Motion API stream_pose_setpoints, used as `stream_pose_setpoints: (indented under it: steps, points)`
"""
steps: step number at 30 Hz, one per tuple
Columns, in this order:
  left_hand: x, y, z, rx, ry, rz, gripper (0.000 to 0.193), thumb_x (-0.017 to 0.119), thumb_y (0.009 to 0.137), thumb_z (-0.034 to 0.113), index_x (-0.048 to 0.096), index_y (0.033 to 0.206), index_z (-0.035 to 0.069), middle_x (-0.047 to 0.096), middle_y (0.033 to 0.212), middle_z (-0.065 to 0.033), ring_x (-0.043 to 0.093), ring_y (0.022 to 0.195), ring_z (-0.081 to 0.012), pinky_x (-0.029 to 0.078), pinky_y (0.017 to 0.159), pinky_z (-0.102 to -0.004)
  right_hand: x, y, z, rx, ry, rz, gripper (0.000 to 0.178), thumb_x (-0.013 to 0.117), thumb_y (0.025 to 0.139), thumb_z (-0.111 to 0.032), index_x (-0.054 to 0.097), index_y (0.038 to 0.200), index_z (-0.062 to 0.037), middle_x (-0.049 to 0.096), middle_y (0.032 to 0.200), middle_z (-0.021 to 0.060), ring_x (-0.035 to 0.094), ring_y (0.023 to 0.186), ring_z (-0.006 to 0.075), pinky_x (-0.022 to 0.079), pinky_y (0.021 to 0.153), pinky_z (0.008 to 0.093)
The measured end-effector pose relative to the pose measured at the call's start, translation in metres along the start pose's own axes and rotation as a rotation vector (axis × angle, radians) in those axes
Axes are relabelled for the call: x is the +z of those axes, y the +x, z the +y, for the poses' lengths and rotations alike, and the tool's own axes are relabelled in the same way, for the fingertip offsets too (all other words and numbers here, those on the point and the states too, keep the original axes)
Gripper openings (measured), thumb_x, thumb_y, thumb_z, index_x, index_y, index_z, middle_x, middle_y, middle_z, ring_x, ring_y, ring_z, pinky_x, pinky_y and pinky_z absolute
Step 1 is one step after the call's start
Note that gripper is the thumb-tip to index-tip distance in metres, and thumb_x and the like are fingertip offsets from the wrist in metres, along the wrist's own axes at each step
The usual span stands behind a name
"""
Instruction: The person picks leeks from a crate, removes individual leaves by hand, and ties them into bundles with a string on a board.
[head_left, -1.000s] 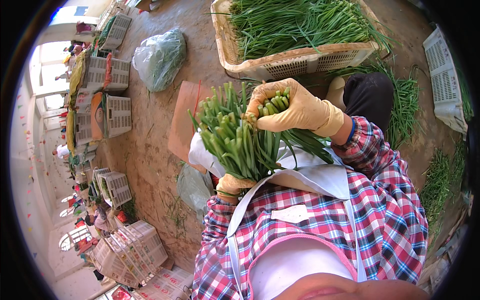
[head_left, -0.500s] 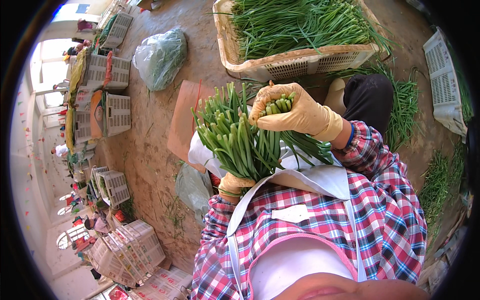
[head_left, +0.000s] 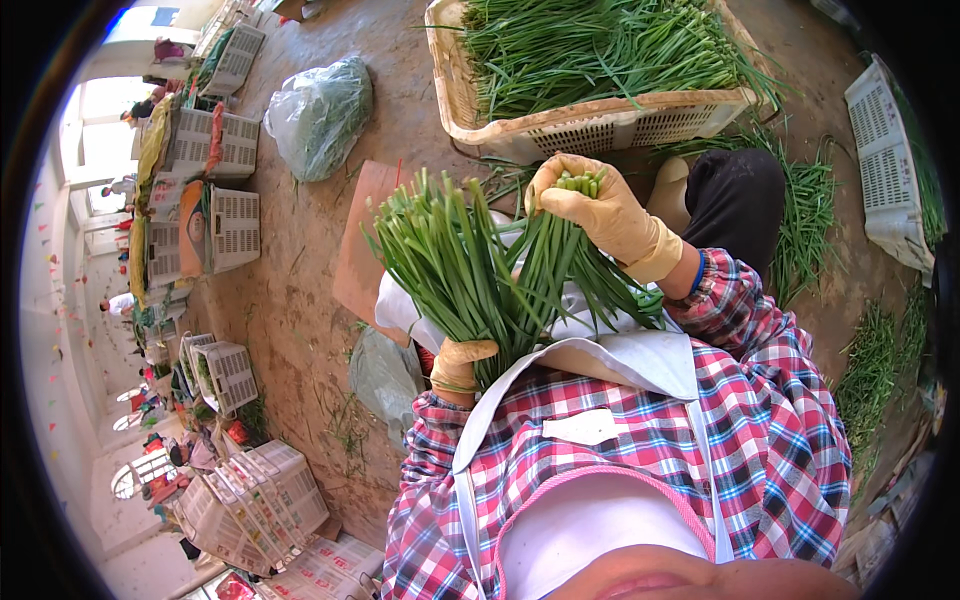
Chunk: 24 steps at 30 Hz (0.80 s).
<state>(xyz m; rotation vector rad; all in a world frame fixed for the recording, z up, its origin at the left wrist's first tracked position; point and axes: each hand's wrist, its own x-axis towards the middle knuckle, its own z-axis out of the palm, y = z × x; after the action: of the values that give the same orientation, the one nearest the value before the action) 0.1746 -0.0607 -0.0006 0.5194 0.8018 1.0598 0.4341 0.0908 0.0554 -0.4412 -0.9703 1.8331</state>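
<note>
Low against the apron (head_left: 630, 362), my left hand (head_left: 462, 366), in a yellowish glove, is closed round a thick bunch of green chive-like stalks (head_left: 445, 265). Their pale cut ends fan out upward and to the left. To the right and higher, my right hand (head_left: 612, 215), gloved alike, grips a smaller bunch of the same stalks (head_left: 580, 183). Its cut ends poke out above the thumb, while the leafy lengths hang below toward my lap. The two bunches meet and overlap low down, near the left hand, where I cannot tell them apart.
A pale plastic crate (head_left: 600, 128) heaped with green stalks stands just ahead. Loose stalks (head_left: 808, 215) litter the floor at right, near another crate (head_left: 885, 150). A filled plastic bag (head_left: 322, 118) and a brown board (head_left: 368, 245) lie at left. Stacked crates (head_left: 235, 225) and people are farther left.
My right hand has moved slightly up and right with its smaller bunch, widening the gap between cut ends. The larger bunch in my left hand now leans farther left.
</note>
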Motion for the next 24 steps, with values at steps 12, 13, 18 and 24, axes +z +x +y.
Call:
stream_pose_setpoints:
  steps: [12,13,18,24]
  points:
    - [0.059,0.006,0.024,0.075,0.174,-0.028,0.073,0.082,0.074,0.007,0.048,0.138,0.006,0.057,0.133,-0.0111,0.055,0.120,-0.0247,0.041,0.105,-0.0376,0.007,0.004,-0.052,-0.045,-0.380,-0.022,0.008,0.053,0.091,0.002,0.061,0.091,0.0001,0.067,0.089,0.0069,0.060,0.079,0.0114,0.050,0.075,0.0257]
    - [0.064,0.007,0.022,0.029,0.273,0.027,0.074,0.083,0.073,0.008,0.048,0.138,0.006,0.057,0.133,-0.0087,0.054,0.120,-0.0230,0.040,0.106,-0.0361,0.010,0.004,-0.050,-0.046,-0.399,-0.043,0.007,0.054,0.091,0.000,0.061,0.091,0.0002,0.066,0.087,0.0053,0.060,0.080,0.0103,0.049,0.075,0.0253]
    - [0.079,0.010,0.015,-0.070,0.272,0.178,0.050,0.074,0.076,-0.003,0.059,0.123,0.002,0.065,0.112,-0.0050,0.062,0.096,-0.0174,0.050,0.087,-0.0311,0.015,0.008,-0.045,-0.066,-0.178,-0.053,0.008,0.054,0.091,-0.001,0.062,0.094,-0.0010,0.063,0.083,0.0026,0.059,0.079,0.0096,0.047,0.077,0.0245]
    - [0.086,0.017,0.016,-0.004,0.051,0.239,0.033,0.072,0.079,0.003,0.063,0.111,0.000,0.067,0.107,-0.0135,0.064,0.100,-0.0265,0.054,0.090,-0.0389,0.004,0.008,-0.047,-0.010,-0.110,-0.033,0.007,0.053,0.094,-0.004,0.060,0.096,-0.0015,0.061,0.082,0.0030,0.058,0.079,0.0106,0.048,0.078,0.0261]
